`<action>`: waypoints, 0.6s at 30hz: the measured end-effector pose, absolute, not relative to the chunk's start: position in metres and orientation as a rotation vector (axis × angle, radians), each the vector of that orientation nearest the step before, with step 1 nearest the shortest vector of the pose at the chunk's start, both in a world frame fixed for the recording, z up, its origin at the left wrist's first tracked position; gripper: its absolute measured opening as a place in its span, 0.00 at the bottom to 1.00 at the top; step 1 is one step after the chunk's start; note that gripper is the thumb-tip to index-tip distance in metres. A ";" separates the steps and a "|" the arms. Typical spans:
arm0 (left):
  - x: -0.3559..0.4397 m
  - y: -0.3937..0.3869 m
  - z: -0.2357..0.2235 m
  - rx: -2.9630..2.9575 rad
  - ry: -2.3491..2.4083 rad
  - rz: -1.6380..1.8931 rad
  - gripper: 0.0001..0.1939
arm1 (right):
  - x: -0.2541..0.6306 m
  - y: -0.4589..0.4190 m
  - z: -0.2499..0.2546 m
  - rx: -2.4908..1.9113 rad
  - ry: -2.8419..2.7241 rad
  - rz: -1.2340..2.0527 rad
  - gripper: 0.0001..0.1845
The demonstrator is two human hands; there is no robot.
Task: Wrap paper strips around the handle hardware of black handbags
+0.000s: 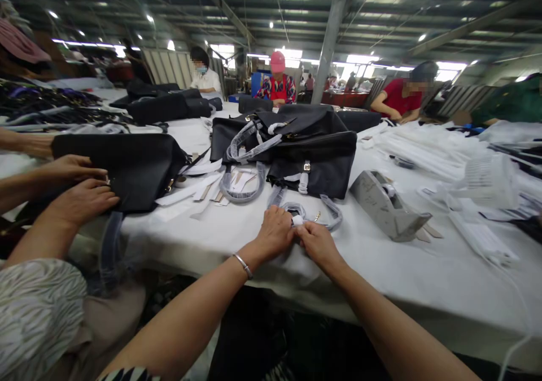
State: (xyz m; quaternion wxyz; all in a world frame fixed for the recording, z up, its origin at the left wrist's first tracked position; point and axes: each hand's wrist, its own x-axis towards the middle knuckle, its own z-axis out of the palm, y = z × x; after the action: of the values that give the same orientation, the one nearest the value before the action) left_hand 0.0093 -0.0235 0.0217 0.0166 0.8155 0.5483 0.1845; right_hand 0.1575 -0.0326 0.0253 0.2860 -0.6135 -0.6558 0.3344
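My left hand (276, 232) and my right hand (318, 246) meet at the table's front edge, fingers closed. Between their fingertips shows a small white wrapping piece (297, 220) around a plastic-wrapped bag handle (333, 216). The handle loops out past my right hand, with a small gold-coloured clasp (317, 216) beside it. Just behind my hands lie black handbags (326, 163), stacked together. Another wrapped handle (242, 196) hangs from the stack onto the cloth. My fingers hide part of what they grip.
A grey tape dispenser (387, 206) stands to the right, near a white fan (491, 180) and a power strip (483, 237). At left a co-worker's hands (82, 192) hold a black bag (139, 169). Paper strips (203, 186) lie between us. Several people work across the table.
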 end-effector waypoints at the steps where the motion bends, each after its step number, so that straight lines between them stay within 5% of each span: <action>1: 0.010 -0.024 0.022 2.522 1.715 0.578 0.12 | 0.157 -0.033 0.025 -1.657 -1.754 0.873 0.15; 18: 0.014 -0.023 0.016 2.374 1.839 0.798 0.11 | 0.158 -0.048 0.032 -1.555 -1.528 0.924 0.15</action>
State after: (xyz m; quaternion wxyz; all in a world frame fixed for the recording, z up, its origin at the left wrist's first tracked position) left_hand 0.0137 -0.0225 0.0164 0.0172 0.7638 0.5918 0.2569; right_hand 0.1581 -0.0477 0.0324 0.3772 -0.6083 -0.5975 0.3615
